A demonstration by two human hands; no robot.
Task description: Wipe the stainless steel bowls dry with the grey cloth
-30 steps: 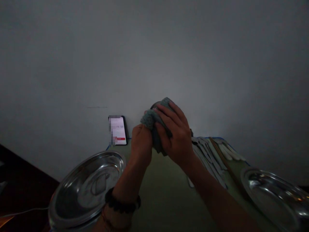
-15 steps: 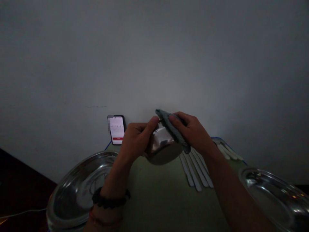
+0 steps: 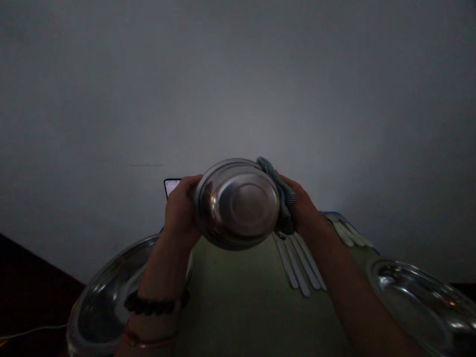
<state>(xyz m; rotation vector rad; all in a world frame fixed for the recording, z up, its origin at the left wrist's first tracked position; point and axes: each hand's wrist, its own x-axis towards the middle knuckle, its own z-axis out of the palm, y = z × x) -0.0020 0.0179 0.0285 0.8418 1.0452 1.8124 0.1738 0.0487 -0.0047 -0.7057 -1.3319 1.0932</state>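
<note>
A shiny metal bowl [image 3: 238,204] is held up above the table, its round base facing me. My left hand [image 3: 183,212] grips the bowl's left side, with the fingertips hidden behind the rim. On the right side, my right hand [image 3: 300,206] presses a grey-green cloth [image 3: 279,191] against the bowl; most of its fingers are out of sight behind cloth and bowl. Below my right hand, several pieces of cutlery [image 3: 300,265] with pale handles lie side by side on the green tabletop [image 3: 230,297].
A large metal basin [image 3: 96,302] stands at the left, partly behind my left forearm. Another metal basin [image 3: 420,302] is at the right. More cutlery [image 3: 347,230] lies at the table's far right corner. A phone [image 3: 171,186] leans against the grey wall [image 3: 238,89].
The bowl has turned so that its base now faces me. My left hand has shifted left and now covers most of the phone. The cloth stays at the bowl's right side.
</note>
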